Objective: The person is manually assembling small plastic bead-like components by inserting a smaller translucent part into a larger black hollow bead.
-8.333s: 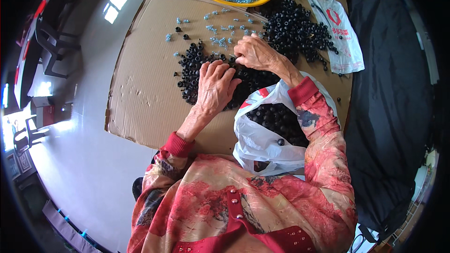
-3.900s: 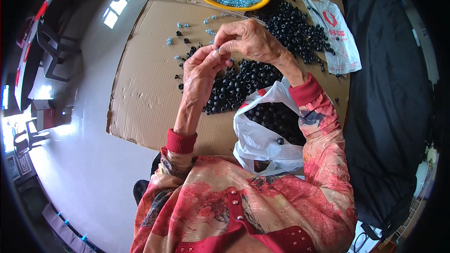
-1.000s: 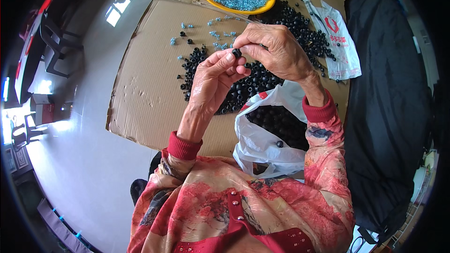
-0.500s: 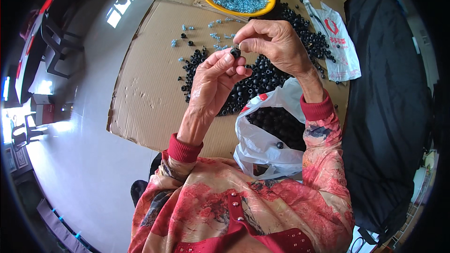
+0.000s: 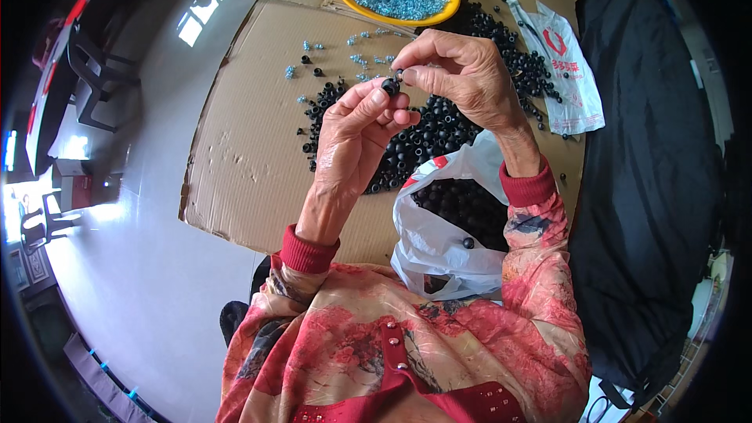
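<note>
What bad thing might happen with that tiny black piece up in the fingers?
The small black piece is pinched high between the left hand and right hand; if it slips, it may vanish into the black pile. An elbow might also tip the open white bag of pieces.

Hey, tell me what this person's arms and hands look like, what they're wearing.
Both hands are bare: the left hand and the right hand wear no gloves, and no rings or watch show. Both arms wear long sleeves of a red and pink flowered fabric with grey-blue patches, ending in plain red ribbed cuffs at the wrists.
</note>
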### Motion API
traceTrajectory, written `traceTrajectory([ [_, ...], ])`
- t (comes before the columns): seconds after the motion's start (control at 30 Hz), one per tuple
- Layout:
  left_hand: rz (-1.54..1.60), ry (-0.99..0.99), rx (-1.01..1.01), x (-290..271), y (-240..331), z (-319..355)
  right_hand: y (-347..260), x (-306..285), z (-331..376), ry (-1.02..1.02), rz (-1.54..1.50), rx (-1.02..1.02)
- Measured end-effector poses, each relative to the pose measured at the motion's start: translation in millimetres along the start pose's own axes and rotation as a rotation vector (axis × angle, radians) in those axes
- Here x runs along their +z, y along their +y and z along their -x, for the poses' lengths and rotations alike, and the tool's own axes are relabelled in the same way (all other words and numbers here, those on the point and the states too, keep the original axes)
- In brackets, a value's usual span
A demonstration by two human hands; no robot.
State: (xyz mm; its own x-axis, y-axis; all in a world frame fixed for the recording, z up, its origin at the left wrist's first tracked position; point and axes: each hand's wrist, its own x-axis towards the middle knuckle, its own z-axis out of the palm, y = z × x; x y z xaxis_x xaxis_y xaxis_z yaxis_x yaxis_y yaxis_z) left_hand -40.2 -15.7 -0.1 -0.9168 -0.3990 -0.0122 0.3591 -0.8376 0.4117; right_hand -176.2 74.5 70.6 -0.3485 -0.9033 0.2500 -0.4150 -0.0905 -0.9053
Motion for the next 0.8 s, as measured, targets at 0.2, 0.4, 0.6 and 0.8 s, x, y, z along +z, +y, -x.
traceTrajectory([
  [0.2, -0.033, 0.005, 0.020, -3, -1, 0, -8, -1, 0, -0.056, 0.222, -0.138],
  [0.4, -0.069, 0.004, 0.038, -5, -3, -1, -7, 1, -1, -0.036, 0.270, -0.207],
  [0.6, -0.077, 0.023, 0.056, -3, -4, -1, 1, 5, 1, -0.003, 0.076, -0.039],
  [0.8, -0.085, 0.042, 0.047, -3, -4, -2, 5, 2, 0, -0.024, -0.082, 0.053],
])
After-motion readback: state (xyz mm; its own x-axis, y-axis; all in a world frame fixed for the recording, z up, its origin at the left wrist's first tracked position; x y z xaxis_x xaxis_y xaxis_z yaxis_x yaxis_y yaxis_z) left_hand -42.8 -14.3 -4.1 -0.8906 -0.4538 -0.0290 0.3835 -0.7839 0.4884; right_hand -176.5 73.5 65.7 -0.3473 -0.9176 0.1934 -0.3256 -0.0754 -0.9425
